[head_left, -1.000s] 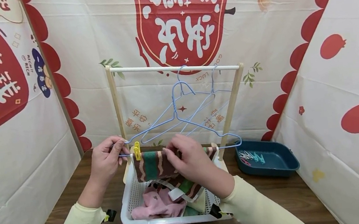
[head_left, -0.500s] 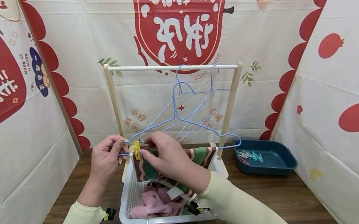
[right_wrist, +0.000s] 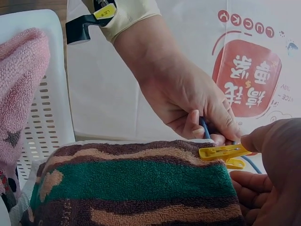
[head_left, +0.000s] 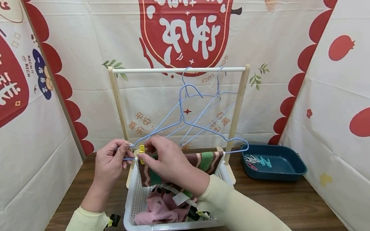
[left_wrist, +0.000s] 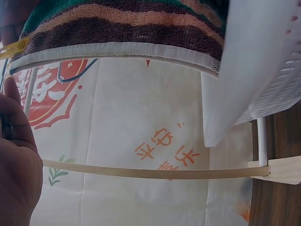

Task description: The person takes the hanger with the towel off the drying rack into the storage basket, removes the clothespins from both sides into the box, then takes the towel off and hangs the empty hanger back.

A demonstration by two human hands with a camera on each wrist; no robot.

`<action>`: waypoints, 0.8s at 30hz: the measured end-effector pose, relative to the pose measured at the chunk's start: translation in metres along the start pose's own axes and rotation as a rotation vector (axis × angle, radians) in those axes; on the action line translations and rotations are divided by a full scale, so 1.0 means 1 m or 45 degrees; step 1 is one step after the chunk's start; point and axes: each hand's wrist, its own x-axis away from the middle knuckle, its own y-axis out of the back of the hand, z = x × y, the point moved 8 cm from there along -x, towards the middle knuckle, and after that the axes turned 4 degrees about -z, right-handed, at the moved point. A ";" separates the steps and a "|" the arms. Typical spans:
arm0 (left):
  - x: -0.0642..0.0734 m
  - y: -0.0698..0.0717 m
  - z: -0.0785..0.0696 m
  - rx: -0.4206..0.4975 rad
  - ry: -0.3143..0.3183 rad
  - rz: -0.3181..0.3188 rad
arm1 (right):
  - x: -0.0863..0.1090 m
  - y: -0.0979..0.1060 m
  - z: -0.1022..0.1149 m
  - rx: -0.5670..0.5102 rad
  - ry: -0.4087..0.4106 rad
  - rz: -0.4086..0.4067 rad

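My left hand grips the left end of a blue wire hanger. Over the hanger's lower bar hangs a striped towel in brown, green and tan. A yellow clothespin is clipped on the towel near its left edge. My right hand pinches the clothespin, with the thumb at its end in the right wrist view and the other fingers behind the towel. In the left wrist view only a sliver of the yellow clothespin shows beside the towel.
Beneath the towel stands a white basket holding a pink cloth and other fabrics. Behind it rises a wooden rack with two more blue hangers on its white rail. A dark blue tray with several clothespins sits at the right.
My right hand has moved left along the towel to the yellow clothespin and now pinches it. The left hand has kept its grip on the hanger.
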 end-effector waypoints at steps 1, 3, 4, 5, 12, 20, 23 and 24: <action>0.000 0.000 0.000 -0.002 0.000 0.001 | 0.000 -0.001 0.000 0.000 -0.004 0.000; 0.000 0.000 0.000 -0.010 -0.001 0.001 | -0.001 -0.001 0.000 -0.007 -0.016 0.000; 0.000 0.000 0.000 -0.013 0.000 0.000 | -0.001 -0.002 0.000 -0.014 -0.020 -0.002; 0.000 0.000 0.000 -0.016 0.001 -0.002 | -0.002 -0.002 0.000 -0.022 -0.023 -0.002; 0.000 0.001 0.001 0.002 0.001 -0.005 | -0.004 -0.003 0.001 -0.087 -0.039 0.000; -0.001 0.001 0.000 0.017 -0.025 0.010 | -0.005 -0.002 0.000 -0.193 -0.024 -0.029; -0.001 0.002 0.000 0.021 -0.022 0.011 | -0.005 -0.001 0.001 -0.206 0.001 -0.039; 0.000 0.002 0.001 0.021 -0.020 0.010 | -0.005 -0.001 0.001 -0.207 0.010 -0.043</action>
